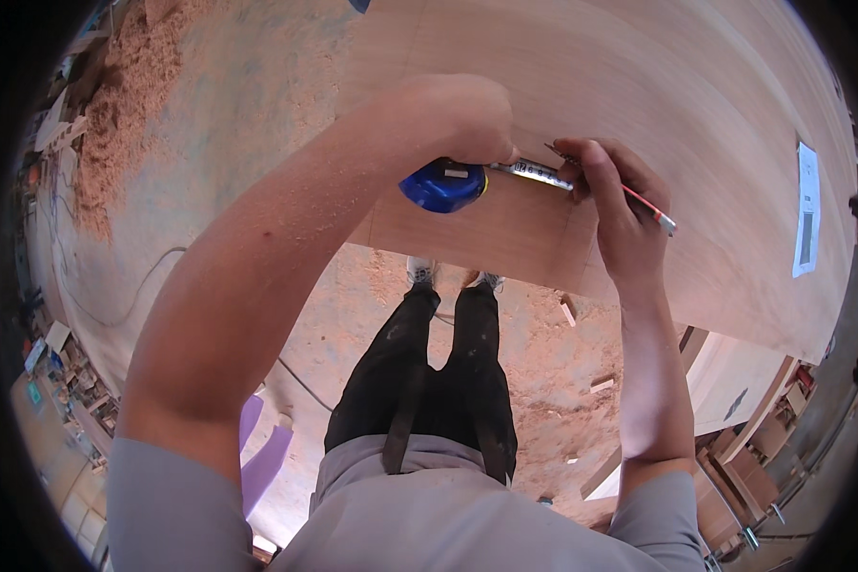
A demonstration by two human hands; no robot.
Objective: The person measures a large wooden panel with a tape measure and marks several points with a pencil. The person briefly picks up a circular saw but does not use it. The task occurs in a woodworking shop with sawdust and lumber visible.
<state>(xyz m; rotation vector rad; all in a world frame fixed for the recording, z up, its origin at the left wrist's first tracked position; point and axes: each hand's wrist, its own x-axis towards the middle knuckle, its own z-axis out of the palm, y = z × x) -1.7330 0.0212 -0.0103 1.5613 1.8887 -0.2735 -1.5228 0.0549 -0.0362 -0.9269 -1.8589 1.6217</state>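
Observation:
My left hand (475,116) is curled over the wooden panel (486,224), its fingers mostly hidden, with a fingertip against the blade of a blue tape measure (440,188). From the case, the pulled-out metal blade (541,173) runs right along the panel to my other hand. My right hand (624,195) pinches a red pencil (646,205) like a writing tool. The pencil's point lies just above the blade's right part, and its pale end sticks out past the hand.
A paper label (806,212) lies on the panel at the right. Sawdust (129,105) is heaped on the floor at the far left, with a cable (129,310) nearby. Wood offcuts (76,396) clutter the left edge. Below the panel on the right stand wooden boards (744,477).

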